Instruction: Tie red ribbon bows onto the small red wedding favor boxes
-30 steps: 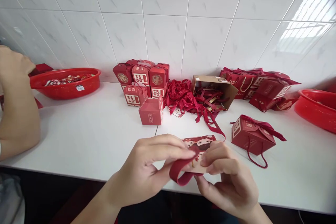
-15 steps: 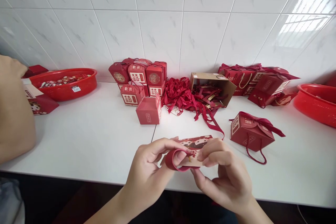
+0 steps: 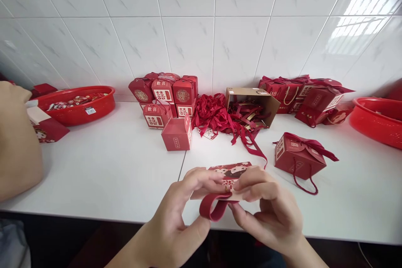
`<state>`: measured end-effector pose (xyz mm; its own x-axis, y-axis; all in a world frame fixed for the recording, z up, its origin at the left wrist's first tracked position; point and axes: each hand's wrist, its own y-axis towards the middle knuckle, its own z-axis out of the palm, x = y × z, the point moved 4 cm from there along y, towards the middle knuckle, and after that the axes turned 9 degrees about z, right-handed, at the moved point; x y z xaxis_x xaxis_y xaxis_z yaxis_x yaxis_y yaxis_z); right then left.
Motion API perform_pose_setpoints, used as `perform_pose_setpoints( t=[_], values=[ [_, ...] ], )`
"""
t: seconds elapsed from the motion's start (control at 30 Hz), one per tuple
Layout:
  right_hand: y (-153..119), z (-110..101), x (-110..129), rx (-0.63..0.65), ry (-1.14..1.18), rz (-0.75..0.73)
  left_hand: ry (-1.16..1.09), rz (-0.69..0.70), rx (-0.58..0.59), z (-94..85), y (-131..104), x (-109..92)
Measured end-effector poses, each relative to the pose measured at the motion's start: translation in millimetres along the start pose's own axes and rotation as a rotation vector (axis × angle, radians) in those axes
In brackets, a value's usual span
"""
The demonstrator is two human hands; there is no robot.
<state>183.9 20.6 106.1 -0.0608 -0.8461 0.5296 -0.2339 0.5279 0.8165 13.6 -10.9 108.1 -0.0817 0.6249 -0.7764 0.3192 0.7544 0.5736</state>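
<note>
Looks to me like the step in hand is working a red band (image 3: 205,208) around a printed card (image 3: 235,171), with one bit of it bowed out into a loop at the near side. The card sits between the two hands, over the near edge of the white tabletop (image 3: 125,167). Right hand (image 3: 273,205) is pinching it, fingers on top and thumb underneath. Left hand (image 3: 176,209) is more spread: fingertips bent over the card, thumb well apart from them and down near the bottom of the loop. Can't tell if that thumb actually touches the band. I'd say the next move calls for a firm right-hand pinch so the card doesn't twist, plus the left thumb and fingers getting a proper hold on the loop, since it could easily spring or slip. As for looks, the card's got cartoon figures on red up top and a paler strip below, partly covered by fingers, and seems pretty thin and stiff. The band is flat, smooth and deep red, and its rounded curve makes me think it's springy. Where its ends go, no clue, fingers hide that.
</note>
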Motion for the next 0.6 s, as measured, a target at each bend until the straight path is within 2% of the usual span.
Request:
perform_pose_setpoints(
  t=[0.27,0.37,0.47,0.6],
  values=[
    [-3.3,5.5,0.5,0.046,0.041,-0.004,0.133,0.101,0.032,-0.6,-3.2,9.9],
    [-5.4,5.3,0.6,0.016,0.015,-0.039,0.152,0.100,0.055,-1.1,-3.1,9.4],
    [-7.3,5.2,-1.8,-0.034,-0.001,-0.010,0.147,0.080,0.074,-0.2,-2.5,9.9],
    [-8.1,8.1,-1.7,-0.032,-0.012,-0.030,0.170,0.081,0.075,-0.1,-1.4,11.8]
  ],
)
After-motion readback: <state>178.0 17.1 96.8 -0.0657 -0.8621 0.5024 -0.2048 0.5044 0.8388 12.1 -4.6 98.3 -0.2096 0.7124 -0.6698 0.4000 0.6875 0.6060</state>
